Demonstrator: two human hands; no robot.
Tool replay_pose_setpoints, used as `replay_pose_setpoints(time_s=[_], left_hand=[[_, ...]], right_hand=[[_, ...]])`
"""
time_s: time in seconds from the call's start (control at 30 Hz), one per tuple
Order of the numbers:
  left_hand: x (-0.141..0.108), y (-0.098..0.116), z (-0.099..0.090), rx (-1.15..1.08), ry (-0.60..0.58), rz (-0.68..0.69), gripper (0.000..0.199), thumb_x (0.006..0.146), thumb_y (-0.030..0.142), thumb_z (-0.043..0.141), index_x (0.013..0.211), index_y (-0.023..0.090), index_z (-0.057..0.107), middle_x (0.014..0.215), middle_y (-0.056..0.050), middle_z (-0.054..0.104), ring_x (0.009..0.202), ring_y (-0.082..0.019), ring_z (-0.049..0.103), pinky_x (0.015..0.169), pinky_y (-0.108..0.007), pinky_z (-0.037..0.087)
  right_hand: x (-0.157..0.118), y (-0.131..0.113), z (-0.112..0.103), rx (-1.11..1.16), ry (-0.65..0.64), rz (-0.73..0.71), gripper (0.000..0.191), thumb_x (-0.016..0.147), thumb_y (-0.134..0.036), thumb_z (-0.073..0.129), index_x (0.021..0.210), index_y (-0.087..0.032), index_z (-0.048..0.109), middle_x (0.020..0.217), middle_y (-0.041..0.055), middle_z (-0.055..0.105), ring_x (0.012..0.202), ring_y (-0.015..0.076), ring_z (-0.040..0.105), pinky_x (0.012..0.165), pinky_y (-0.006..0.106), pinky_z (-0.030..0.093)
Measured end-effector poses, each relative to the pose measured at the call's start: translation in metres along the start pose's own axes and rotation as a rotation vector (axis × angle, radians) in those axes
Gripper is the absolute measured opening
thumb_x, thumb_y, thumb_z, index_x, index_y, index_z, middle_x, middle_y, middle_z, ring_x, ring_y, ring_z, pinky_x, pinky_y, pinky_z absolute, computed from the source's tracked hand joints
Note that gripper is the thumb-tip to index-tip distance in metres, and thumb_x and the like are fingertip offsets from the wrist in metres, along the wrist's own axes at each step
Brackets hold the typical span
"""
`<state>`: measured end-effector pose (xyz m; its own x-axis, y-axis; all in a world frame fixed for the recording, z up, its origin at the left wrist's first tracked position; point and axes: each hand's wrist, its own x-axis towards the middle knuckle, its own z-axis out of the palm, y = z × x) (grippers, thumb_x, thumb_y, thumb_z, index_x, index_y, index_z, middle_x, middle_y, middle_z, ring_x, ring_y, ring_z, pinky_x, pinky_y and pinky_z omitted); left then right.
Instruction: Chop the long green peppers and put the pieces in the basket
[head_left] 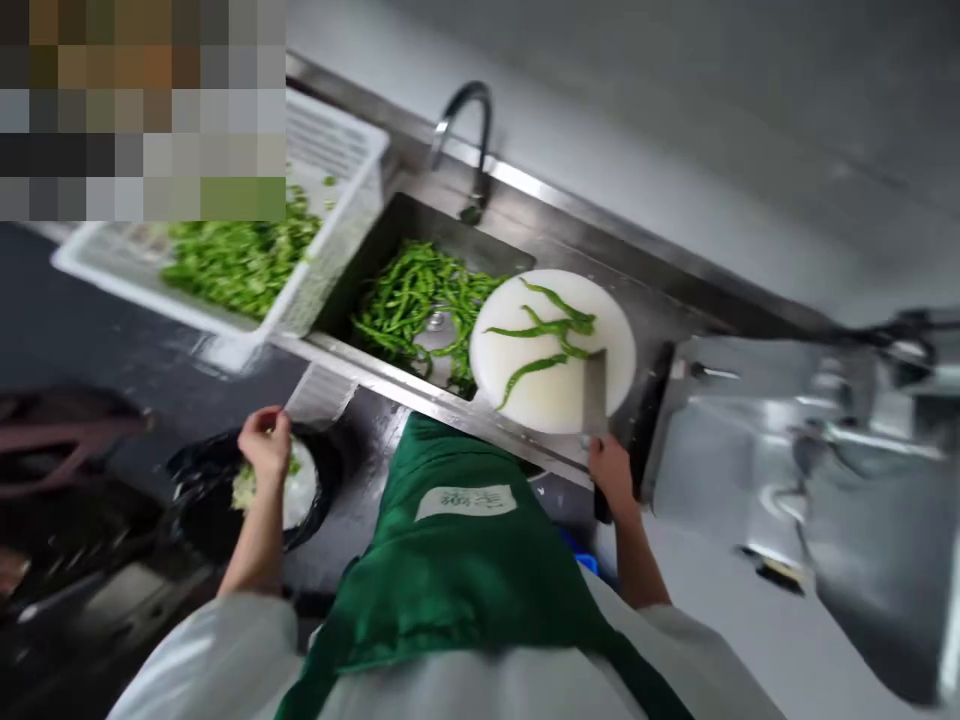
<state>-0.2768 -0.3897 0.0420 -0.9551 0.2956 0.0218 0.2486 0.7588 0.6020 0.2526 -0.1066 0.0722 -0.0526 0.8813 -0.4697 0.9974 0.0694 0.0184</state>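
Observation:
My right hand (611, 472) grips the dark handle of a cleaver (595, 392). Its blade lies over the right part of a round white cutting board (555, 400). Several long green peppers (555, 326) rest on the board, some with their stem ends near the blade. To the left, my left hand (266, 440) is held above a bin lined with a black bag (324, 500). The fingers of that hand are curled and pinched together; whether anything small is between them, I cannot make out. Pale green scraps (244, 487) and something white show inside the bin.
Whole green peppers (420, 290) fill much of the sink (510, 245), under a curved faucet (480, 130). A white plastic crate (330, 250) left of the sink holds cut green peppers (240, 265). Metal equipment (712, 460) stands at the right.

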Motion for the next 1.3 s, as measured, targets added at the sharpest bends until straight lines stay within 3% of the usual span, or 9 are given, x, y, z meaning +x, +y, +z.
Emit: replay_pose_setpoints(time_s=[0.2,0.37,0.53,0.7,0.8,0.93,1.1,1.2,1.3], left_hand=[[-0.111,0.218,0.167,-0.171,-0.654,0.817,0.017,0.091,0.028,0.063,0.104,0.020,0.070,0.105,-0.009,0.072,0.104,-0.024,0.066,0.097,-0.038,0.053],[-0.159,0.286,0.254,0.033,-0.923,1.023,0.048,0.090,0.013,0.057,0.138,0.015,0.060,0.116,-0.013,0.066,0.109,-0.026,0.063,0.102,-0.042,0.050],[-0.152,0.311,0.273,0.001,-0.952,1.132,0.035,0.092,0.015,0.056,0.123,0.013,0.070,0.119,-0.014,0.064,0.111,-0.028,0.059,0.103,-0.043,0.048],[-0.129,0.374,0.283,0.016,-0.736,1.159,0.044,0.096,0.037,0.059,0.135,0.018,0.064,0.135,-0.018,0.058,0.128,-0.037,0.045,0.107,-0.055,0.038],[-0.114,0.406,0.296,0.117,-0.812,1.160,0.043,0.090,0.028,0.067,0.131,0.016,0.067,0.120,-0.018,0.067,0.125,-0.039,0.050,0.107,-0.060,0.036],[-0.099,0.428,0.306,-0.125,-1.057,0.985,0.032,0.084,0.025,0.071,0.115,0.015,0.074,0.088,-0.007,0.069,0.085,-0.023,0.064,0.087,-0.038,0.050],[-0.063,0.484,0.332,-0.662,-0.838,0.821,0.034,0.085,0.033,0.073,0.114,0.018,0.068,0.071,0.003,0.055,0.062,-0.012,0.052,0.063,-0.023,0.044],[-0.044,0.509,0.363,-0.590,-0.731,0.890,0.031,0.084,0.023,0.071,0.114,0.019,0.064,0.077,0.002,0.060,0.067,-0.013,0.055,0.070,-0.024,0.046],[-0.039,0.499,0.386,-0.371,-0.808,1.015,0.028,0.082,0.016,0.067,0.109,0.019,0.064,0.081,0.000,0.064,0.071,-0.015,0.057,0.076,-0.026,0.047]], right_hand=[[0.004,-0.006,0.010,0.072,-0.003,0.081,0.034,0.107,-0.025,0.038,0.125,-0.005,0.060,0.103,0.0191,0.074,0.097,0.0264,0.071,0.083,0.031,0.046],[0.000,-0.010,0.013,0.139,0.007,0.088,0.031,0.107,-0.024,0.038,0.123,-0.007,0.058,0.100,0.0178,0.073,0.097,0.0281,0.071,0.084,0.033,0.046],[0.000,-0.015,0.014,0.219,0.000,0.137,0.032,0.107,-0.026,0.036,0.123,-0.009,0.058,0.099,0.0180,0.072,0.096,0.0293,0.070,0.083,0.034,0.045],[0.000,-0.013,0.016,0.273,-0.013,0.159,0.030,0.107,-0.027,0.036,0.123,-0.011,0.057,0.099,0.0163,0.073,0.094,0.0282,0.070,0.079,0.033,0.041],[0.001,-0.010,0.017,0.298,-0.017,0.165,0.029,0.108,-0.027,0.037,0.121,-0.012,0.057,0.097,0.0149,0.073,0.090,0.0262,0.069,0.075,0.031,0.038],[0.001,-0.006,0.016,0.358,-0.030,0.180,0.025,0.107,-0.027,0.039,0.116,-0.014,0.058,0.092,0.0123,0.073,0.083,0.0239,0.068,0.070,0.030,0.033],[0.001,-0.004,0.018,0.455,-0.010,0.177,0.022,0.107,-0.025,0.041,0.116,-0.014,0.058,0.091,0.0120,0.073,0.080,0.0216,0.066,0.067,0.029,0.029],[0.002,-0.004,0.018,0.449,-0.016,0.187,0.021,0.107,-0.025,0.042,0.116,-0.013,0.058,0.089,0.0117,0.073,0.080,0.0216,0.066,0.066,0.029,0.029],[0.002,-0.004,0.016,0.427,-0.041,0.190,0.022,0.108,-0.025,0.041,0.114,-0.013,0.058,0.088,0.0115,0.073,0.078,0.0214,0.067,0.066,0.029,0.029]])
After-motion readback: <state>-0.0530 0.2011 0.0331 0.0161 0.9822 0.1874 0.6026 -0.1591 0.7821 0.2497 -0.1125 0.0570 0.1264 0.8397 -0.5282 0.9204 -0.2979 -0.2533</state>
